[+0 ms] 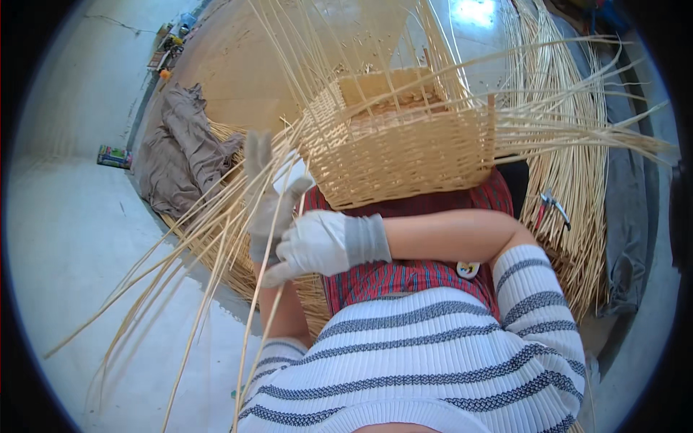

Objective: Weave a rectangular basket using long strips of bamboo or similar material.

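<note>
My left hand [266, 198], in a grey-white work glove, points upward just left of a woven basket [408, 159]. Its fingers are stretched out, behind some of the loose strands. Across my body reaches my right hand [317, 244], also gloved, with its fingers closed at my left wrist on what looks like the left glove's cuff [261, 249]. Long pale strands [216, 238] run down past both hands; whether the right fingers also touch one is hard to tell. The basket rests tilted over my lap, with unwoven stakes rising from it and strands sticking out to both sides.
A large bundle of strands [563, 173] lies at the right, with red-handled cutters [552, 208] on it. At the left, grey-brown cloth [184, 144] covers part of another bundle. A small green package [114, 156] sits on the floor at the far left.
</note>
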A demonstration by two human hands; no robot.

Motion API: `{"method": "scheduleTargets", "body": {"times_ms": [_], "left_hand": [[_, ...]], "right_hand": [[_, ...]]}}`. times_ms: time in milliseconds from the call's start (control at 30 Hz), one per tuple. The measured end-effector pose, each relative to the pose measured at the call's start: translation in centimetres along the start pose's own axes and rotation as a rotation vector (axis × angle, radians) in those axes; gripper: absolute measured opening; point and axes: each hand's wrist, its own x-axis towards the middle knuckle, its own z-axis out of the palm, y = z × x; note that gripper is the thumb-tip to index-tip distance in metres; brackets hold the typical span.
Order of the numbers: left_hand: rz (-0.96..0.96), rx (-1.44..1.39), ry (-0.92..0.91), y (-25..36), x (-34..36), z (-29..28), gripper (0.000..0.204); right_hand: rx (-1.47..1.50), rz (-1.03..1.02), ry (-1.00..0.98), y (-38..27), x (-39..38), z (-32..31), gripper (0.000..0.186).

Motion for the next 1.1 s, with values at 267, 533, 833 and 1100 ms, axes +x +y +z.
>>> {"method": "scheduleTargets", "body": {"times_ms": [267,533,833,1100], "left_hand": [[-0.195,-0.071,0.087,-6.5,-2.2,-4.1,0.052],[-0.286,-0.005,-0.015,-9.0,-13.8,4.3,0.047],[-0.323,0.341,-0.228,-11.4,-0.6,5.8,0.093],[-0.367,0.313,-0.269,-11.7,-0.8,5.3,0.104]], "right_hand": [[0.219,0.322,1.233,6.7,-6.4,-7.2,0.023],[0.374,0.915,1.621,9.4,-19.4,-0.7,0.020],[1.178,1.567,0.857,8.0,-17.6,-2.2,0.047],[0.510,0.861,0.889,17.4,-7.5,-4.0,0.041]]}}
